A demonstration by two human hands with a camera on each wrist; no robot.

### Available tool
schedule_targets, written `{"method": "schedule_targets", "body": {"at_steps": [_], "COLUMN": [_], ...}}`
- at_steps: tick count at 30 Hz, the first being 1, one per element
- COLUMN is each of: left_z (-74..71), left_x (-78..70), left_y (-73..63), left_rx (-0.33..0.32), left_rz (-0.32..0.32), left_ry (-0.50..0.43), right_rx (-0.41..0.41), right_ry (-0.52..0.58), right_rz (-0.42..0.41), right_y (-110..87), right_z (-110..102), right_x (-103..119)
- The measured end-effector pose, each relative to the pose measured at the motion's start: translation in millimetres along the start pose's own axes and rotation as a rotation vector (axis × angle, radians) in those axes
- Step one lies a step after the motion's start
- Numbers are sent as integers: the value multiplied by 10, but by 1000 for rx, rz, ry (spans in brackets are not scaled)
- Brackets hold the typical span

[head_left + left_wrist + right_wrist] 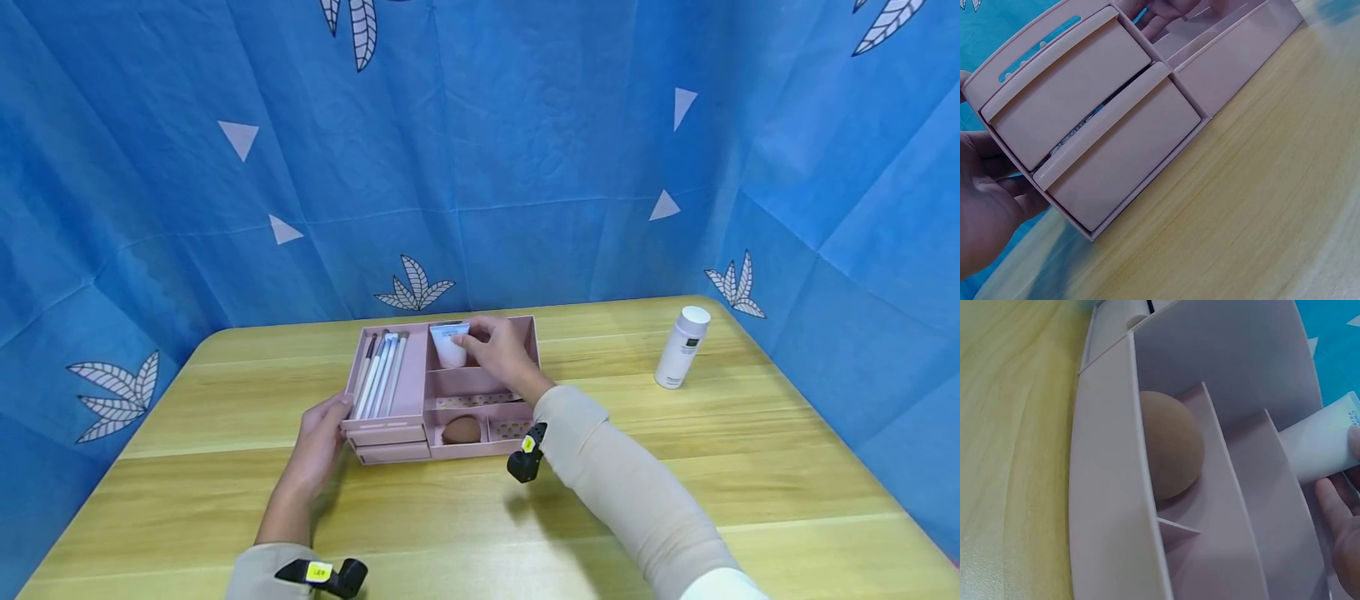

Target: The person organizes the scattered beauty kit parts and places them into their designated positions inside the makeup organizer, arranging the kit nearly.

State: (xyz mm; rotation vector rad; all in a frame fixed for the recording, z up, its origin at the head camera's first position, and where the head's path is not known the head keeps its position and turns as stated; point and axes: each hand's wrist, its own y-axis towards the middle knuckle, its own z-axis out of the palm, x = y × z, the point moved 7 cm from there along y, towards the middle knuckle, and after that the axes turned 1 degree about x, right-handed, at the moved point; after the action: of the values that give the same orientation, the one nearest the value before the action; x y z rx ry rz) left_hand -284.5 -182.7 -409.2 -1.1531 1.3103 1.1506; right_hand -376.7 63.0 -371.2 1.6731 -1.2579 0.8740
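Observation:
A pink desk organizer [459, 451] stands on the table, with drawers on its left part and open compartments on its right. My right hand [498, 350] pinches a white squeeze tube [451, 348], cap down, in the back compartment. In the right wrist view the tube [1322, 442] leans behind the dividers, with my fingers at its side. My left hand [321, 433] grips the organizer's left side near the front corner; in the left wrist view that hand [988, 194] lies beside the two closed drawers [1125, 140]. Several makeup brushes [381, 379] lie in the top left slot.
A brown makeup sponge [461, 430] sits in the front compartment, left of a small divider. A white bottle [682, 347] stands at the table's right rear. Blue patterned cloth [525, 150] hangs behind the wooden table [465, 525].

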Motion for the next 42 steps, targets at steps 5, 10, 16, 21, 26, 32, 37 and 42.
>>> {"method": "schedule_targets", "body": {"at_steps": [5,10,16,21,26,32,37,42], "left_z": [1,4,5,2,6,11,11,5], "left_x": [-7,-9,-6,2,6,15,11,11], "left_y": [1,-3,1,7,8,12,14,9], "left_rx": [3,13,19,22,30,29,21,15], "left_rz": [11,12,6,5,9,1,-1,-6], "left_ry": [2,13,11,-3,-1,3,-5,-2], "right_rx": [13,36,65,87,98,64,63,79], "right_ry": [16,37,65,86,103,41,66,103], "right_rz": [-6,7,26,36,40,27,-19,-47], "right_y": [2,-10,-20,-25,-30,-29,-31,-106], "right_z": [46,80,90,90,74,-56,-210,-375], "right_x": [-30,-49,-68,-75,-70,-62,-21,86]}}
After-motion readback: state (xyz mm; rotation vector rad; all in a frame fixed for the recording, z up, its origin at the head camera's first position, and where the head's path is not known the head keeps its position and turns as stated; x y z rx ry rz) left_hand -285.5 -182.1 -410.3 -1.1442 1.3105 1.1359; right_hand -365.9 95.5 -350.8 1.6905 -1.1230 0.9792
